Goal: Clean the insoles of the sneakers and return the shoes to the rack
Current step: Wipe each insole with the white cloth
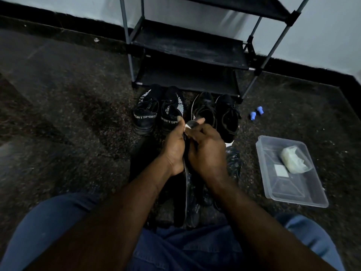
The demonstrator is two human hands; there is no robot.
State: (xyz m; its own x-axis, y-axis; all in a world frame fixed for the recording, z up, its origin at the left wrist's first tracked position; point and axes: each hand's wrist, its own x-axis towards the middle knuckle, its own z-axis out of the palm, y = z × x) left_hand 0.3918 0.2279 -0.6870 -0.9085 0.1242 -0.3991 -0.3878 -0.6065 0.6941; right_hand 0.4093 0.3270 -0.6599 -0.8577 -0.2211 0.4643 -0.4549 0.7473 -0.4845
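Left hand (173, 147) and right hand (208, 153) both curled round dark insole (187, 192), held edge-on, well in front of rack (187, 47). Lettered sneaker pair (145, 119) and plain black pair (228, 122) on floor just before rack's bottom shelf. Clear tray (312, 200) holding pale wad (294, 162) front-right of rack. Blue caps (252, 115) near rack's right leg.

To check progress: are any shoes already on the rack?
No, the striped pair and the plain black pair both stand on the floor in front of the rack.
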